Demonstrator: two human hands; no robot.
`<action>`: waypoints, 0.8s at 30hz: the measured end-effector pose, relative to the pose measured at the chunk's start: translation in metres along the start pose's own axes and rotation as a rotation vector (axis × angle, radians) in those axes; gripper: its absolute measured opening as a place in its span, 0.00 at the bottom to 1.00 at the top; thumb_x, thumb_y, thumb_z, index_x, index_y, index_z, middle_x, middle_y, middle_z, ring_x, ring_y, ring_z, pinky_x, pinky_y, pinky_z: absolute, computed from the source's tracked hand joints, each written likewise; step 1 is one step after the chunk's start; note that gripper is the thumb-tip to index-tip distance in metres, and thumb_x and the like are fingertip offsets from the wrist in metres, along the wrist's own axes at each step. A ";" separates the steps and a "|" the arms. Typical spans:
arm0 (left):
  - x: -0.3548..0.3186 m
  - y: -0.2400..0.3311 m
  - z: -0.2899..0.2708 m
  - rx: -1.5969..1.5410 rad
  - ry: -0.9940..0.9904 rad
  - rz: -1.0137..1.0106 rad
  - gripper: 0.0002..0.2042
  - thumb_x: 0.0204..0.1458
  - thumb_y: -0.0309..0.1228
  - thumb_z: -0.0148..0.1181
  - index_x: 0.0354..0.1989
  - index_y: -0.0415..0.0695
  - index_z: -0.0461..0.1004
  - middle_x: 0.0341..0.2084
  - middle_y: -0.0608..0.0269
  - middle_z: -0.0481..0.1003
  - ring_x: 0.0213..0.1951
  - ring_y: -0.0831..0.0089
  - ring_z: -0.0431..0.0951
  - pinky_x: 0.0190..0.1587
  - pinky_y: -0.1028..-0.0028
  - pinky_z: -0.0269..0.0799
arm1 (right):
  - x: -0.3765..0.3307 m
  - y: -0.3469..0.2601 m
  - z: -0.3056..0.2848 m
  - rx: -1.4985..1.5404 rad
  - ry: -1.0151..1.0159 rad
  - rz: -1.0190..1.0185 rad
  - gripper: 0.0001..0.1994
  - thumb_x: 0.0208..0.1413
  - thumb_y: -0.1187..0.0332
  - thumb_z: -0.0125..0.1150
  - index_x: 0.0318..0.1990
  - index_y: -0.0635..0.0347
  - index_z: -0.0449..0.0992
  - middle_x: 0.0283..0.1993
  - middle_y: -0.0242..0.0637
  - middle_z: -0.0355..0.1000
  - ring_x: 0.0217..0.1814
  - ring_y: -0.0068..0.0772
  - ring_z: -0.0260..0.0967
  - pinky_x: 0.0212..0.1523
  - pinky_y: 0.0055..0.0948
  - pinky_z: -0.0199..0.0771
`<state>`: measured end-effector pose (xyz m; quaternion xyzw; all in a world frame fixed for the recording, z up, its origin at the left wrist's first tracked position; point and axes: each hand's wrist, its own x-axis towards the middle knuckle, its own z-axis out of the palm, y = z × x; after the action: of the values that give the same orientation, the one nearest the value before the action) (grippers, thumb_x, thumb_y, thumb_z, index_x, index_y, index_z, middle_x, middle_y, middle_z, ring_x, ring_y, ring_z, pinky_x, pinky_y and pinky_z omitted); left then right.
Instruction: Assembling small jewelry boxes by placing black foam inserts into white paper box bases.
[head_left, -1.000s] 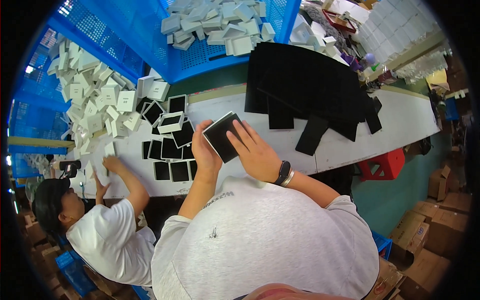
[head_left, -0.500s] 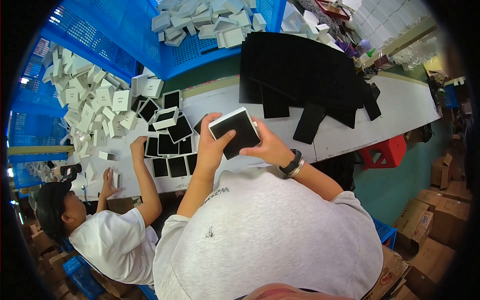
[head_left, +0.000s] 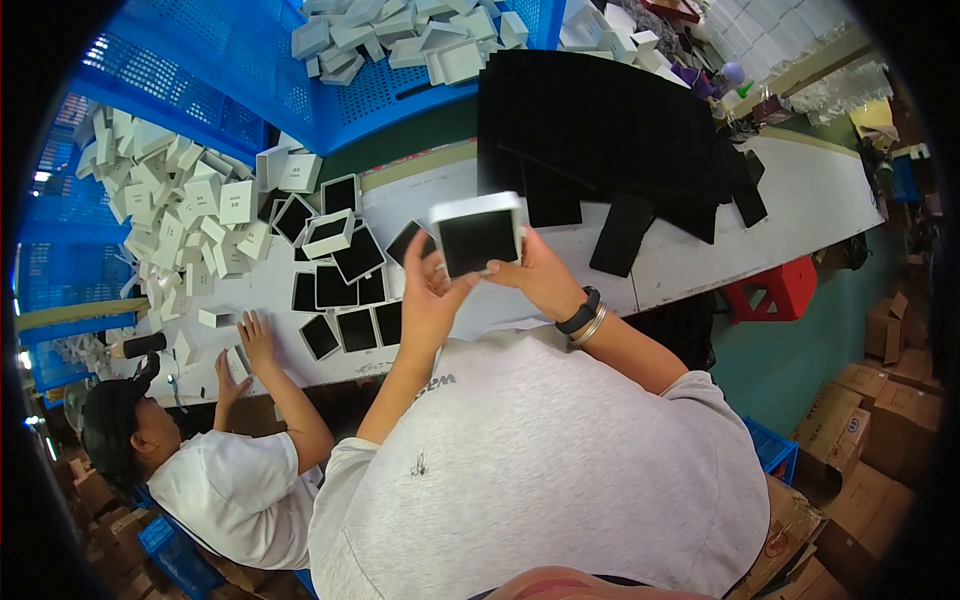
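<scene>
Over the table, a small white box [head_left: 478,205] with a black lining faces up toward me. My left hand [head_left: 430,305] holds its lower left corner, fingers bent and thumb along the near edge. On the other side, my right hand [head_left: 540,278] grips the lower right corner, its thumb at the near rim. Left of my hands lie several black-lined white boxes [head_left: 357,331], some stacked and tilted. Beyond the held box spreads a pile of black sheets [head_left: 600,120], with a loose black strip [head_left: 622,238] at its near side.
At left, a co-worker [head_left: 225,480] handles a small white box at the table [head_left: 700,265]. A heap of white boxes [head_left: 165,200] lies beside them. Blue crates [head_left: 370,100] stand behind the table. A red stool [head_left: 768,290] and cartons [head_left: 835,430] are at right.
The held box has tipped so its far wall shows, and my left thumb has left the black lining for the near edge. The co-worker's hand has moved from the lined boxes toward their box.
</scene>
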<state>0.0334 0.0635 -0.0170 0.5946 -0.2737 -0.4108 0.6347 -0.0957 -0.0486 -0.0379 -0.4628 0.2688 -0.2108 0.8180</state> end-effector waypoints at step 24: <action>0.057 -0.029 -0.036 0.118 0.163 -0.073 0.16 0.59 0.27 0.53 0.54 0.38 0.62 0.38 0.56 0.77 0.42 0.76 0.75 0.46 0.79 0.68 | 0.060 0.011 0.004 -0.097 -0.119 0.326 0.25 0.55 0.78 0.54 0.60 0.66 0.54 0.52 0.44 0.66 0.52 0.30 0.68 0.50 0.29 0.75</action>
<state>0.0869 0.0355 -0.0591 0.6721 -0.2231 -0.3668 0.6033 -0.0458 -0.0763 -0.0609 -0.4635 0.3014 -0.0345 0.8326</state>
